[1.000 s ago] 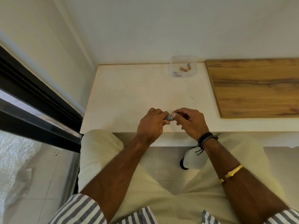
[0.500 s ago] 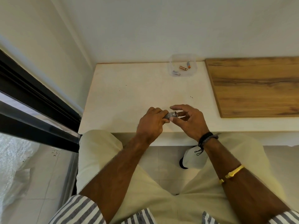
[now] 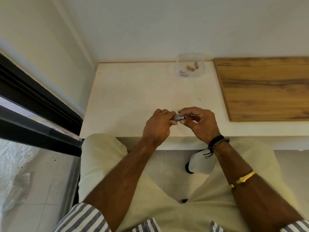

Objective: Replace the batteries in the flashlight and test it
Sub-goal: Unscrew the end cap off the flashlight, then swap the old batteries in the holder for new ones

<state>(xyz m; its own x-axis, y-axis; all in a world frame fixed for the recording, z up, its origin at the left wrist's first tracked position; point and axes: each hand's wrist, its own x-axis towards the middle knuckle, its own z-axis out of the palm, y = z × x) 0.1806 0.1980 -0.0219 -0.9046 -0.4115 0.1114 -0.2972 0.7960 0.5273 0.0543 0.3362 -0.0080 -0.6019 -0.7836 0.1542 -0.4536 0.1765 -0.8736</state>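
Holding a small grey flashlight (image 3: 176,117) just above the near part of the pale bench (image 3: 133,97), the person has both hands meeting over it. The left hand (image 3: 158,126) wraps around the flashlight's body, its grip clamped on it so that only the right-hand end of the barrel shows past the knuckles. The right hand (image 3: 200,123) comes in from the other side; its thumb and forefinger pinch at the exposed end of the flashlight, where a narrower dark part sticks out towards the palm. That grip is closed on the end piece, though whether it is a cap or a battery is too small to tell. The other fingers of the right hand curl loosely above.

At the far edge of the bench, against the wall, stands a clear plastic container (image 3: 201,71). Inside it lie two batteries (image 3: 191,68), one copper-coloured on its side and a slimmer one with an orange end just beside it, plus a small bluish item that cannot be made out. A wooden board (image 3: 267,87) lies flat on the bench to the right, well apart from the hands. The right wrist carries a dark braided band (image 3: 217,141), and a gold bangle (image 3: 244,179) sits further up the forearm.
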